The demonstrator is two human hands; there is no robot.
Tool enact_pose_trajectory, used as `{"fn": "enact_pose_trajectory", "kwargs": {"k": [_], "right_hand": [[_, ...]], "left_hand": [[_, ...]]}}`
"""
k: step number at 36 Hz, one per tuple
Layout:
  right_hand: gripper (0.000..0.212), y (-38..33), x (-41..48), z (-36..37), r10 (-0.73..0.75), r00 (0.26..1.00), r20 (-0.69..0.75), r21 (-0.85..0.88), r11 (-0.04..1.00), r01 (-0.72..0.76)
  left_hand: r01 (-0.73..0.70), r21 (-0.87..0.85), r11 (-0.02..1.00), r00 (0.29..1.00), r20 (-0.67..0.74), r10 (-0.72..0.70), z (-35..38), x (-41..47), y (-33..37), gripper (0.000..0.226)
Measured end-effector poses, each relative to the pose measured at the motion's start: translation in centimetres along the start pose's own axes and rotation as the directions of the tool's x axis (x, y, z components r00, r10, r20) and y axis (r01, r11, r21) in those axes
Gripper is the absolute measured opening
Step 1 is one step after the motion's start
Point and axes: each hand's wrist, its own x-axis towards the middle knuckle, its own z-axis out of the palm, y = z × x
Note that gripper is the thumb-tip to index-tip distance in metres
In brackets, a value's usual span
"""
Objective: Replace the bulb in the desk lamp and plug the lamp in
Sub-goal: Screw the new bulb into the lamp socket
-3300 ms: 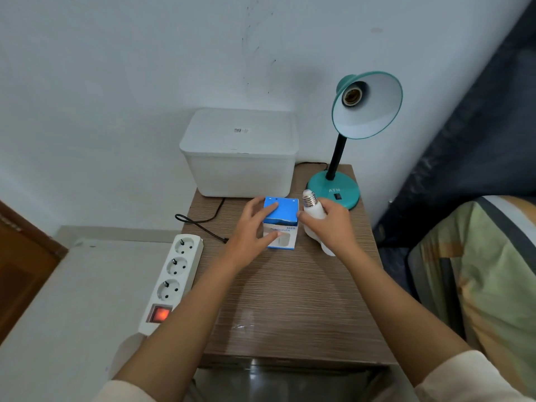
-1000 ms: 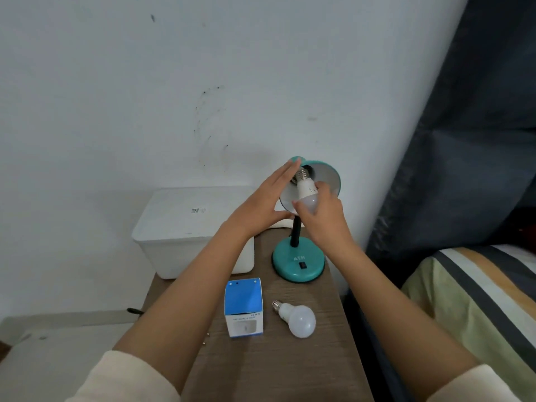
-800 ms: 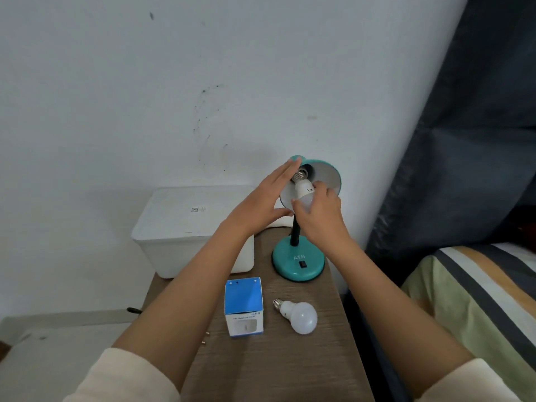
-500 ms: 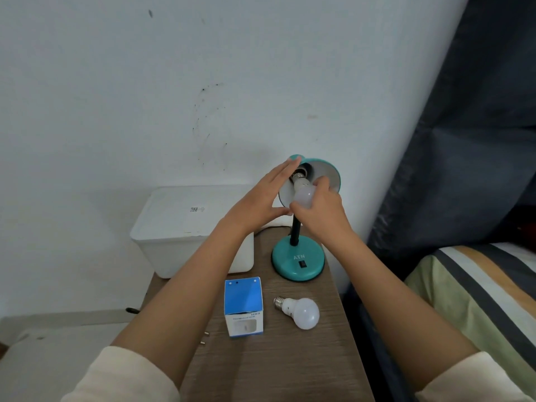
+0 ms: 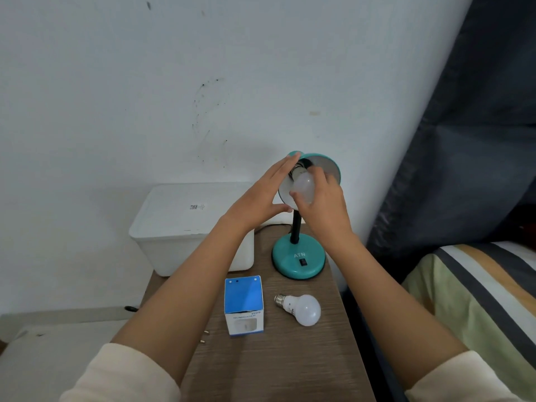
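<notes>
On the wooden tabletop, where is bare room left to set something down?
The near stretch of the tabletop, in front of the blue box and loose bulb, is bare. The back is crowded: white bin, lamp base.

Near edge of the table (image 5: 290,367): bare wood, open to approach. Mid-table: blue box (image 5: 244,304) upright, spare bulb (image 5: 301,309) lying just beside it, narrow gap between. Rear: white bin (image 5: 185,224) left, lamp base (image 5: 298,259) right, both against the wall; bed (image 5: 478,300) closes the right side
</notes>
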Motion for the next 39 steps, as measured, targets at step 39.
{"fn": "enact_pose_trajectory", "kwargs": {"k": [39], "right_hand": [[0.053, -1.2, -0.4, -0.7, 0.229, 0.973, -0.005, 0.175, 0.959, -0.225]], "left_hand": [[-0.022, -0.002, 1.0, 1.0, -0.021, 0.022, 0.2, -0.3, 0.1, 0.097]]}}
